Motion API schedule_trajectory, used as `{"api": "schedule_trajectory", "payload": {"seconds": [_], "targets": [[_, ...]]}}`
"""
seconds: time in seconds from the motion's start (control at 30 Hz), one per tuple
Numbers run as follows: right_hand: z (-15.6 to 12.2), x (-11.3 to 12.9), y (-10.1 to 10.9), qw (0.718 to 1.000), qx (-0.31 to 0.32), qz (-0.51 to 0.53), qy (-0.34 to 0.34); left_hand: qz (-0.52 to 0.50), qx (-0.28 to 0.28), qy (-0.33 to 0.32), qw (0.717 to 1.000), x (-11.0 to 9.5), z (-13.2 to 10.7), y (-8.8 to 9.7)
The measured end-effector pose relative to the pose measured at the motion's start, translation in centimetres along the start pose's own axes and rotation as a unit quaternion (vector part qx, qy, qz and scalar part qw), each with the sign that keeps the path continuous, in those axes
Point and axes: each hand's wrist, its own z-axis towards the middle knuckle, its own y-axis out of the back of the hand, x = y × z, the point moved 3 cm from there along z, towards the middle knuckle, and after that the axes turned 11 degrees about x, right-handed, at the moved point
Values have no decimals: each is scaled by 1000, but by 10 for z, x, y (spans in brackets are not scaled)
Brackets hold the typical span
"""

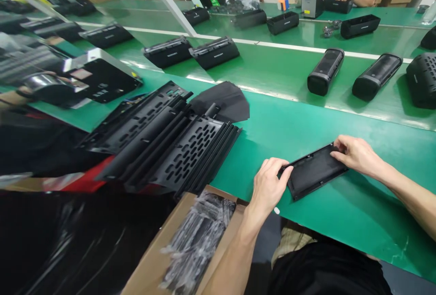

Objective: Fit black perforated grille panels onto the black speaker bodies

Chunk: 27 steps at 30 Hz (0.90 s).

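A flat black rectangular panel [314, 171] lies on the green table [306, 122] in front of me. My left hand [270, 185] grips its near left end, fingers curled over the edge. My right hand [354, 153] presses on its far right end with fingers laid across the top. The panel rests on the table surface, slightly angled.
A stack of perforated black grille panels [170, 145] lies to the left, with a dark fabric sheet [225, 100] behind it. A cardboard box of bagged parts [197, 240] sits near my left arm. Black speaker bodies [325, 71] stand on the conveyor; other people work across it.
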Motion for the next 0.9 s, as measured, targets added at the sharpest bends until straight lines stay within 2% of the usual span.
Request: {"api": "schedule_trajectory", "payload": {"seconds": [0.1,0.23,0.37,0.4,0.43,0.5,0.6,0.73,0.9], "targets": [[8,-2,-1,999,-38,17,29,-28,23,3,999,-2,3,2],[-5,12,18,993,1,90,71,-79,48,7,996,-17,-5,23],[-34,34,44,979,47,185,73,-126,-17,-26,991,-37,-16,58],[-37,37,47,978,46,190,70,-135,-31,-21,990,-38,-16,62],[-37,37,47,980,40,186,67,-148,-18,-16,989,-37,-13,62],[-32,33,42,984,30,167,62,-180,21,-2,983,-31,-5,57],[-20,21,30,983,43,168,64,-222,49,18,974,-19,5,45],[-17,9,20,970,72,230,29,-336,111,55,934,-9,9,29],[-16,1,8,943,111,313,-27,-414,114,73,900,3,12,10]]}}
